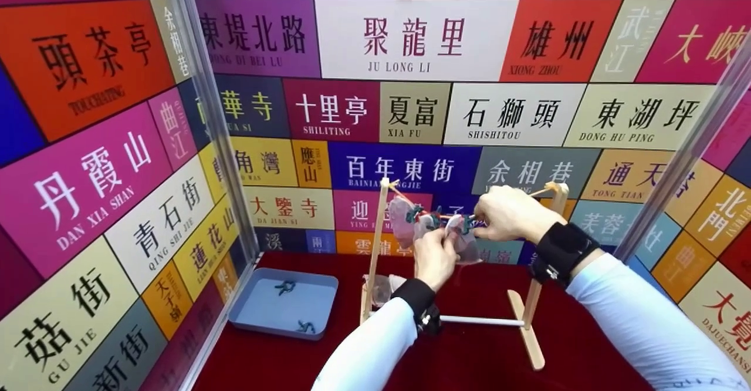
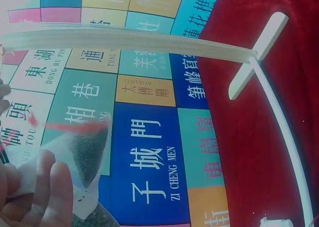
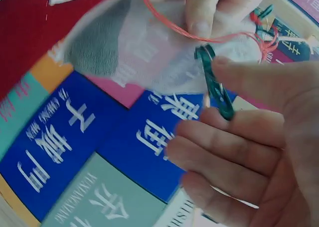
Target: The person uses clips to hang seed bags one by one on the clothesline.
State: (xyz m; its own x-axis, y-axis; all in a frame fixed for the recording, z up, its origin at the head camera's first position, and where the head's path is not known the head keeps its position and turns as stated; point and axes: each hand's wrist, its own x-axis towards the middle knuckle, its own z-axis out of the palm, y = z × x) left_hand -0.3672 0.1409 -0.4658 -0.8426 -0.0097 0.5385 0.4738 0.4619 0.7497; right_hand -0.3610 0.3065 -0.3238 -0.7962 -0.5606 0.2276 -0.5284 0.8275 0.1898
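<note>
In the head view my left hand (image 1: 435,256) pinches a thin sheer sock (image 3: 97,45) with a grey patch, up at an orange-red cord (image 3: 184,34). The cord runs between the two posts of a wooden stand (image 1: 375,250). Thumb and forefinger of my right hand (image 1: 516,212) pinch a green clothespin (image 3: 217,85) beside the sock and cord, seen close up in the right wrist view. Left of my hands, another sheer sock (image 1: 401,218) hangs from the cord with green clothespins near it.
A blue-grey tray (image 1: 240,306) on the dark red cloth (image 1: 463,356) holds two green clothespins. More sheer fabric (image 1: 381,290) lies by the stand's left post. A white bar (image 1: 481,320) joins the stand's feet low down. Walls of coloured name panels (image 1: 416,39) enclose the back and sides.
</note>
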